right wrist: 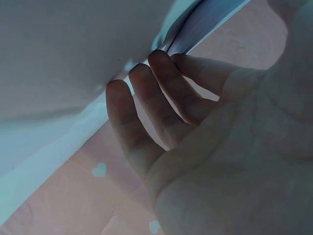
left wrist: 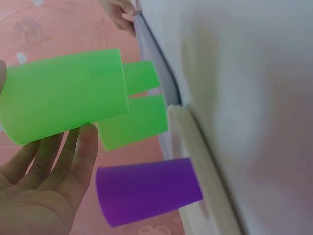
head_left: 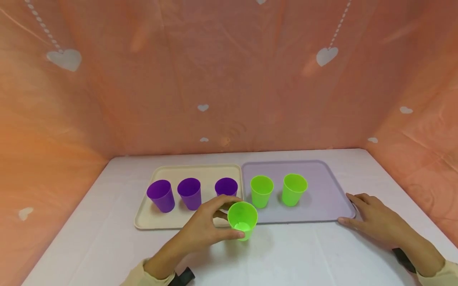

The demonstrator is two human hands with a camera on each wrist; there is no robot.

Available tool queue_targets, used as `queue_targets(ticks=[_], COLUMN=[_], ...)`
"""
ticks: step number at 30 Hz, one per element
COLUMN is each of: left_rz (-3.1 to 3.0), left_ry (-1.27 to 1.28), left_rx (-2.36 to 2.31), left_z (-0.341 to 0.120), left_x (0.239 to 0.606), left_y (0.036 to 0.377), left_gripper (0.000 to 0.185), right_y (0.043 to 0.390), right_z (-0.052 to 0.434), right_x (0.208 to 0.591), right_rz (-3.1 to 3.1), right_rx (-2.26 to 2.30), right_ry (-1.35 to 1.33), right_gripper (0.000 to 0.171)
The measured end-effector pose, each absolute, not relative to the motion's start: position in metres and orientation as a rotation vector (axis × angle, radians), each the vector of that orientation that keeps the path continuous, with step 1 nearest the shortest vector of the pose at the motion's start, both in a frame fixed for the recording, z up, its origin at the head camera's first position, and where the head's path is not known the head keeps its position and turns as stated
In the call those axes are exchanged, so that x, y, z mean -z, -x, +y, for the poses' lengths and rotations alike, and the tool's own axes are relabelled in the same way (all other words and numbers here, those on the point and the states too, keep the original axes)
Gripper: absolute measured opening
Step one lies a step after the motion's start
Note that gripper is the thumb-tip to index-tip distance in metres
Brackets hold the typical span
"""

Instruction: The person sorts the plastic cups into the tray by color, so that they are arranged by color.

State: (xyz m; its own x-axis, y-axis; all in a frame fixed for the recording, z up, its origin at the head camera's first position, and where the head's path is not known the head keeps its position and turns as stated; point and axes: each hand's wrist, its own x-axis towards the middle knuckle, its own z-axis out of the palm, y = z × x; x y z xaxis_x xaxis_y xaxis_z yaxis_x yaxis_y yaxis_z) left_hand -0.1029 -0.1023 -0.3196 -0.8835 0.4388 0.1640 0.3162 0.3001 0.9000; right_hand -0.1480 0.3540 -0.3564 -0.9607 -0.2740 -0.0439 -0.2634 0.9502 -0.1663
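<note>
My left hand (head_left: 200,228) holds a bright green cup (head_left: 243,218), thumb on the near side and fingers on the far side. The cup is upright with its mouth up, in front of where two trays meet; in the left wrist view its smooth green wall (left wrist: 63,93) shows inside that hand. My right hand (head_left: 381,218) rests at the front right corner of the lavender tray (head_left: 329,202), fingers loosely bent and spread, thumb and fingertips at the tray's edge. Two more green cups, one left (head_left: 261,192) and one right (head_left: 294,191), stand upright on that tray.
Left of the lavender tray lies a beige tray (head_left: 204,171) with three purple cups: left (head_left: 162,197), middle (head_left: 190,194) and right (head_left: 226,186), the last partly behind my left hand. Both trays lie on a white-covered table (head_left: 304,254). Orange cloth (head_left: 232,79) with hearts hangs around it.
</note>
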Motion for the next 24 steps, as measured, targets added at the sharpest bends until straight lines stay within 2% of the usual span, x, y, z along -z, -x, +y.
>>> queue_targets(ticks=[24], left_rz=[2.606], left_ry=[-0.708], left_rx=[-1.692], left_z=[-0.118], left_x=[0.3], left_y=[0.109], left_gripper=[0.064], right_y=[0.149], right_z=[0.357], right_x=[0.36], right_rz=[3.053], right_rx=[0.296], right_ry=[0.426], right_gripper=[0.088])
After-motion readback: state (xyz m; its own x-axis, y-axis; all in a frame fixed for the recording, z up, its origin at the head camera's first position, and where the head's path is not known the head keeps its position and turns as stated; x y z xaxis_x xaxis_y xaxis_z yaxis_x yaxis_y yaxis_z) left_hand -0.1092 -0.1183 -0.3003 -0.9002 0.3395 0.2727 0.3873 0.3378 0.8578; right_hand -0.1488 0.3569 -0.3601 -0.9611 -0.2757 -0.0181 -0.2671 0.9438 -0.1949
